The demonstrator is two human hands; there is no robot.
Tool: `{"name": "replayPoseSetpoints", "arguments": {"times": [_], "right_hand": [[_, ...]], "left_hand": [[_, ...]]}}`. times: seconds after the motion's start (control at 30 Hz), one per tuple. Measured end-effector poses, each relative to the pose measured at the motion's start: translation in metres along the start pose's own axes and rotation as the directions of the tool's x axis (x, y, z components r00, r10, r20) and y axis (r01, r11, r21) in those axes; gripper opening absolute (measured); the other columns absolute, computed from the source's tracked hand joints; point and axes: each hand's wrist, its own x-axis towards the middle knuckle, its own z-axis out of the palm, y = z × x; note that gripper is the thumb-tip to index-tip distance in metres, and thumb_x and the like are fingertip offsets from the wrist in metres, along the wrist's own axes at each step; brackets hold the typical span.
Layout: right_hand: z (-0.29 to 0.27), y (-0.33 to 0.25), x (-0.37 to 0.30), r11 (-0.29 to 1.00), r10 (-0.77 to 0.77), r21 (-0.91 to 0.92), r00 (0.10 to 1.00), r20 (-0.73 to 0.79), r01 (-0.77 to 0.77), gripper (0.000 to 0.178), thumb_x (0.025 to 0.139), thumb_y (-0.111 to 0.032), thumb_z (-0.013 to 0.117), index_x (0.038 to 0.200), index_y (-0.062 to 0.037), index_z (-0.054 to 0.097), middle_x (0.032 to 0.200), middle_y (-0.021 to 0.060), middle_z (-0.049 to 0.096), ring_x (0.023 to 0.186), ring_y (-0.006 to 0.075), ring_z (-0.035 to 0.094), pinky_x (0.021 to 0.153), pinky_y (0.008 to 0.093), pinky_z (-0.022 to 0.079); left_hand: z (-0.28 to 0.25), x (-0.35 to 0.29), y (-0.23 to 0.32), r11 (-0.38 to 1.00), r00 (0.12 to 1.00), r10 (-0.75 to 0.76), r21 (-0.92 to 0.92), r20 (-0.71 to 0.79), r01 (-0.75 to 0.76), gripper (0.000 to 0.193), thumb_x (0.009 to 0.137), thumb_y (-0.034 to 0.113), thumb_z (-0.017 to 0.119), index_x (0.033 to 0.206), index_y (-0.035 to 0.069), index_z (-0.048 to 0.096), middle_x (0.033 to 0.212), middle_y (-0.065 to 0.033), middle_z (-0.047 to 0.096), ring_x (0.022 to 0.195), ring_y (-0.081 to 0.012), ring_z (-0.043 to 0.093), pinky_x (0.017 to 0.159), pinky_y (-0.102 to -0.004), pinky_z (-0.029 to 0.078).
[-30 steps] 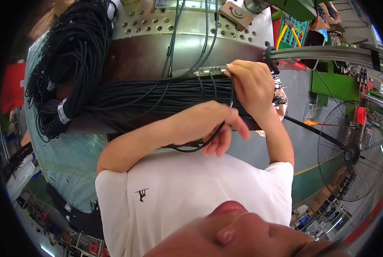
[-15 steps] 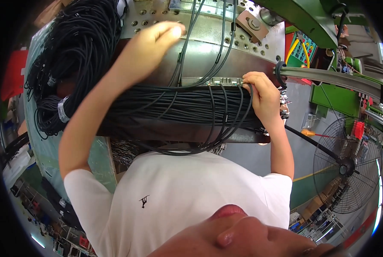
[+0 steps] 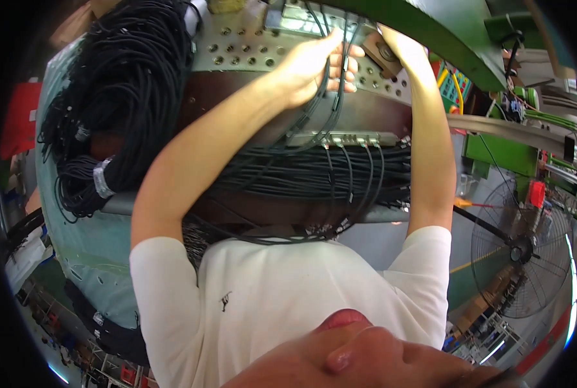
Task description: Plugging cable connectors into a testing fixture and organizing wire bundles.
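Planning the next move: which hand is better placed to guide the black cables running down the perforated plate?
Left, probably: the left hand has its fingers curled round the black cables on the perforated plate; the right hand sits higher, partly hidden.

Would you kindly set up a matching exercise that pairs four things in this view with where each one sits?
Things:
1. coiled black cable bundle
2. left hand
3. standing fan
4. perforated metal plate

Places:
A. lower right, on the floor
B. far left, draped over the bench
C. top centre, under the hands
D. on thin black cables at the plate

Pairs: 1-B, 2-D, 3-A, 4-C
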Motion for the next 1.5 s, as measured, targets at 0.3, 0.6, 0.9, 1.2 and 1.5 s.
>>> {"name": "replayPoseSetpoints", "arguments": {"times": [0.3,0.6,0.9,1.2,1.5], "right_hand": [[0.046,0.041,-0.011,0.986,0.042,0.168,0.985,-0.17,-0.013,0.026,0.089,-0.026,0.052,0.093,-0.0032,0.064,0.087,0.0143,0.066,0.073,0.0327,0.061,0.064,0.0406,0.048],[-0.052,-0.102,-0.07,0.899,0.046,0.434,0.975,-0.218,0.055,0.026,0.08,-0.028,0.07,0.079,-0.0024,0.069,0.074,0.0079,0.067,0.065,0.0222,0.063,0.062,0.0312,0.05],[-0.04,-0.103,-0.1,0.864,-0.297,0.412,0.954,-0.049,0.29,0.019,0.078,-0.026,0.07,0.085,-0.0087,0.067,0.079,0.0034,0.061,0.078,0.0226,0.058,0.07,0.0342,0.048],[-0.065,-0.113,-0.173,0.878,-0.286,0.435,0.948,0.141,0.2,0.034,0.076,-0.015,0.071,0.108,-0.0087,0.065,0.091,0.0067,0.062,0.085,0.0251,0.06,0.075,0.0346,0.05],[-0.039,-0.104,-0.061,0.894,-0.295,0.252,0.909,-0.295,0.371,0.021,0.088,-0.014,0.061,0.106,-0.0045,0.068,0.099,0.0118,0.068,0.091,0.0272,0.064,0.083,0.0324,0.048]], "left_hand": [[0.018,-0.008,0.015,0.996,0.999,-0.034,-0.079,-0.019,0.032,0.054,0.102,0.044,0.031,0.112,-0.001,0.058,0.087,-0.0052,0.06,0.076,-0.0154,0.059,0.076,-0.0351,0.055],[0.013,-0.108,0.02,0.982,0.99,-0.136,-0.139,-0.035,0.13,0.026,0.101,0.031,0.043,0.082,0.012,0.044,0.054,0.0095,0.028,0.045,-0.0033,0.024,0.04,-0.0204,0.021],[-0.192,-0.264,0.172,0.723,0.249,0.684,0.588,-0.686,-0.363,0.04,0.103,0.032,0.033,0.11,-0.001,0.054,0.104,-0.0135,0.063,0.096,-0.0169,0.057,0.088,-0.0301,0.044],[-0.044,-0.215,0.051,0.637,0.97,0.22,0.768,-0.098,-0.067,0.037,0.099,0.028,0.045,0.108,-0.003,0.065,0.091,-0.0119,0.07,0.077,-0.0161,0.065,0.069,-0.0251,0.053],[0.048,-0.108,-0.007,0.953,0.95,-0.298,-0.029,0.091,0.302,0.041,0.101,0.034,0.04,0.108,-0.003,0.057,0.082,-0.0094,0.064,0.065,-0.0144,0.059,0.062,-0.0273,0.05]]}}
